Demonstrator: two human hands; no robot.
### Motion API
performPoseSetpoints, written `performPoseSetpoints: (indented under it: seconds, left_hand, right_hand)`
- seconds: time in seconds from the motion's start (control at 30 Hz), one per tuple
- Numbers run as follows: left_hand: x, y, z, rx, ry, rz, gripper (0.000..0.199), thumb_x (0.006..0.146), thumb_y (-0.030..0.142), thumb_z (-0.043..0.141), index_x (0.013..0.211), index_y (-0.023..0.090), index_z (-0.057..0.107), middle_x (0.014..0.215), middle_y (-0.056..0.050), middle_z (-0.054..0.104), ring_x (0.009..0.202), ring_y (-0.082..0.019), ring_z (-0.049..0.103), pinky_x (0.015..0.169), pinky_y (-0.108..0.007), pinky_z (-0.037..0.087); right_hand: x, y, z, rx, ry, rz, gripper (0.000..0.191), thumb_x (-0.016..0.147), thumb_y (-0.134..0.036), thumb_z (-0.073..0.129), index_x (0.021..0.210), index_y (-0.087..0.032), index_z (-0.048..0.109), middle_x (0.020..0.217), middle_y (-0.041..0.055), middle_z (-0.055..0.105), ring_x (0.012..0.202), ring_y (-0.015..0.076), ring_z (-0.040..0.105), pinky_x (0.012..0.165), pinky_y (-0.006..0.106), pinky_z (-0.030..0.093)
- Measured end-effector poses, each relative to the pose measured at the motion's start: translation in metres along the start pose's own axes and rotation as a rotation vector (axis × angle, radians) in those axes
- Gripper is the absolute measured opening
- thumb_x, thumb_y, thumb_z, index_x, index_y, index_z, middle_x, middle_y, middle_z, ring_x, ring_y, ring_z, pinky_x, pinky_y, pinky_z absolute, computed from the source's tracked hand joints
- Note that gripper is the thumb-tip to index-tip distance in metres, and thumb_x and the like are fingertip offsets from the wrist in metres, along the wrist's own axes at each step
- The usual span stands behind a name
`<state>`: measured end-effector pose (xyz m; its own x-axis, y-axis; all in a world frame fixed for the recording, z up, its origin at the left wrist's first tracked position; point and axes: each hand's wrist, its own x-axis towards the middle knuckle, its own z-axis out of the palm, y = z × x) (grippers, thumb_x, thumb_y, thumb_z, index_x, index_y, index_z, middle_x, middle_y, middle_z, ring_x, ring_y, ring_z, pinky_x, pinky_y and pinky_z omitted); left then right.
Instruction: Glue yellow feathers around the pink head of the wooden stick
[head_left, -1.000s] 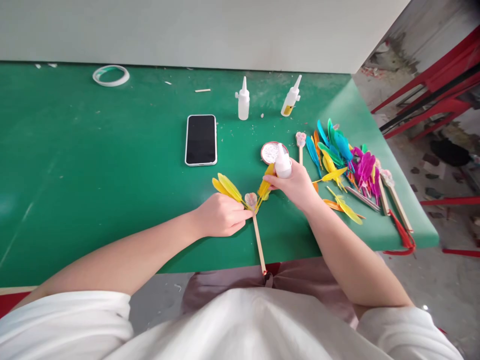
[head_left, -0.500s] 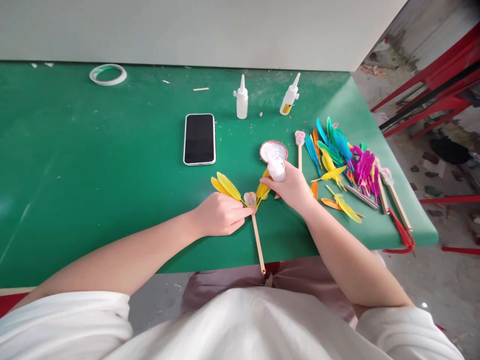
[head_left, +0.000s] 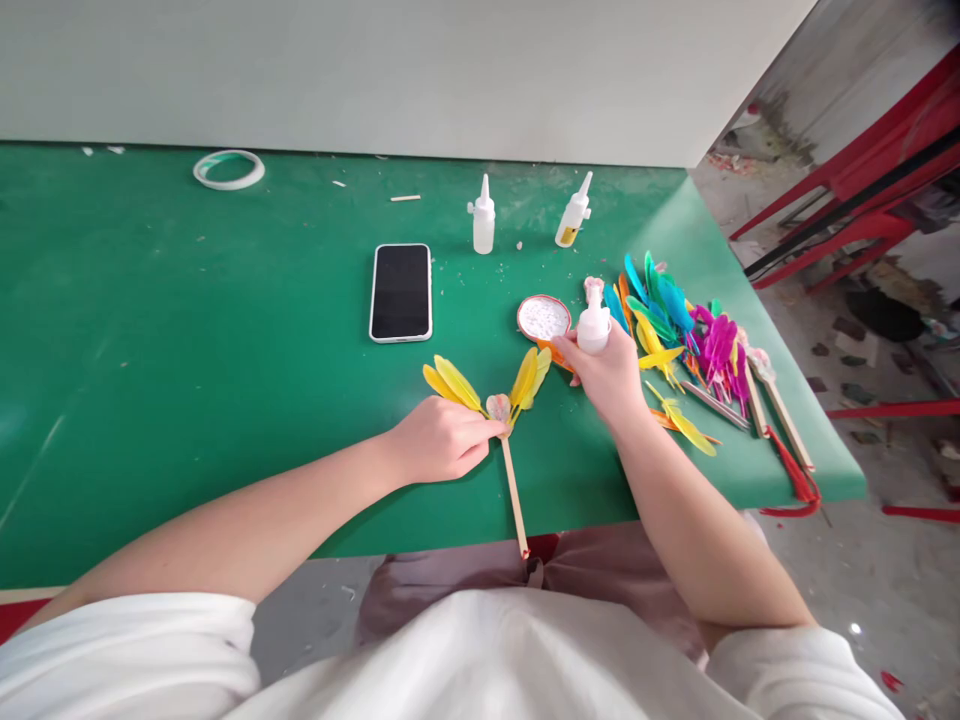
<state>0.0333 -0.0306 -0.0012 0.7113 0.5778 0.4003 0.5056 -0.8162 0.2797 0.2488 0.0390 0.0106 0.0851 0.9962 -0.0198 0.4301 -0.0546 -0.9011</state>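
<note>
A thin wooden stick [head_left: 513, 490] lies near the table's front edge with a pale, pinkish heart-shaped head [head_left: 497, 407]. Yellow feathers [head_left: 455, 381] fan out to its left, and more yellow feathers [head_left: 527, 378] to its right. My left hand [head_left: 446, 440] is closed, its index fingertip on the stick just below the head. My right hand [head_left: 611, 375] is wrapped round a white glue bottle [head_left: 593, 325], nozzle up, right of the stick. An orange feather [head_left: 553, 352] shows at that hand's fingertips; whether they pinch it I cannot tell.
A red-rimmed dish [head_left: 544, 318] sits beyond the right hand. Two glue bottles [head_left: 484, 220] stand farther back, near a phone [head_left: 401, 293] and a tape roll [head_left: 229, 170]. Coloured feathers [head_left: 716, 345], tweezers [head_left: 716, 405] and tasselled sticks [head_left: 784, 415] lie at the right.
My right hand has moved right with the glue bottle, away from the yellow feathers, and the bottle has turned nozzle up. My left hand stays at the stick. The view has shifted slightly.
</note>
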Motion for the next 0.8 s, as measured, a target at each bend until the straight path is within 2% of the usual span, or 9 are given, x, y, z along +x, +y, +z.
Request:
performPoseSetpoints:
  seconds: [0.1, 0.23, 0.43, 0.53, 0.67, 0.73, 0.8]
  left_hand:
    - [-0.001, 0.000, 0.002, -0.013, -0.003, -0.019, 0.027, 0.079, 0.011, 0.042, 0.093, 0.018, 0.064, 0.063, 0.002, 0.063, 0.051, -0.010, 0.057, 0.045, -0.024, 0.036]
    - [-0.002, 0.000, 0.004, -0.011, 0.009, -0.020, 0.026, 0.079, 0.012, 0.042, 0.093, 0.018, 0.064, 0.060, 0.003, 0.061, 0.050, -0.010, 0.056, 0.045, -0.024, 0.035]
    - [-0.001, 0.000, 0.002, 0.012, 0.022, -0.008, 0.025, 0.079, 0.011, 0.043, 0.091, 0.018, 0.064, 0.058, 0.004, 0.059, 0.049, -0.010, 0.054, 0.045, -0.024, 0.034]
    - [-0.001, 0.000, 0.002, 0.023, 0.020, 0.007, 0.026, 0.079, 0.012, 0.043, 0.094, 0.018, 0.064, 0.058, 0.003, 0.060, 0.049, -0.010, 0.054, 0.045, -0.024, 0.034]
    - [-0.001, 0.000, 0.002, 0.041, 0.014, 0.011, 0.027, 0.079, 0.012, 0.043, 0.095, 0.019, 0.063, 0.057, 0.003, 0.059, 0.048, -0.010, 0.054, 0.045, -0.024, 0.035]
    - [-0.002, 0.000, 0.002, 0.042, 0.014, 0.013, 0.028, 0.079, 0.011, 0.043, 0.096, 0.019, 0.063, 0.059, 0.003, 0.060, 0.049, -0.010, 0.054, 0.045, -0.023, 0.036]
    - [-0.002, 0.000, 0.001, 0.041, 0.019, 0.019, 0.029, 0.079, 0.010, 0.043, 0.098, 0.019, 0.063, 0.061, 0.003, 0.062, 0.050, -0.009, 0.055, 0.045, -0.023, 0.036]
  right_hand:
    - [-0.001, 0.002, 0.002, -0.014, -0.028, -0.027, 0.028, 0.066, -0.043, 0.062, 0.079, -0.021, 0.051, 0.067, -0.0013, 0.054, 0.050, 0.0109, 0.049, 0.037, 0.023, 0.045]
    - [-0.002, 0.004, 0.005, -0.111, -0.143, -0.042, 0.027, 0.068, -0.042, 0.060, 0.084, -0.021, 0.054, 0.072, -0.0003, 0.059, 0.055, 0.0129, 0.053, 0.041, 0.025, 0.045]
    - [-0.004, 0.002, 0.011, -0.233, -0.184, -0.168, 0.024, 0.066, -0.036, 0.062, 0.082, -0.019, 0.055, 0.075, 0.0005, 0.061, 0.066, 0.0154, 0.055, 0.062, 0.031, 0.045]
    - [-0.004, -0.001, 0.010, -0.160, -0.190, -0.150, 0.022, 0.065, -0.034, 0.062, 0.078, -0.018, 0.054, 0.071, -0.0001, 0.059, 0.062, 0.0134, 0.052, 0.057, 0.028, 0.043]
    - [0.001, -0.009, -0.011, 0.126, -0.167, -0.020, 0.022, 0.064, -0.031, 0.064, 0.074, -0.019, 0.050, 0.059, -0.0037, 0.051, 0.046, 0.0081, 0.044, 0.041, 0.022, 0.036]
    - [0.004, -0.011, -0.029, 0.229, -0.098, -0.016, 0.022, 0.063, -0.028, 0.066, 0.072, -0.020, 0.047, 0.057, -0.0053, 0.047, 0.044, 0.0070, 0.042, 0.039, 0.021, 0.035]
    - [0.006, -0.012, -0.049, 0.225, -0.106, -0.026, 0.023, 0.061, -0.027, 0.067, 0.072, -0.019, 0.049, 0.058, -0.0050, 0.047, 0.047, 0.0074, 0.044, 0.039, 0.021, 0.036]
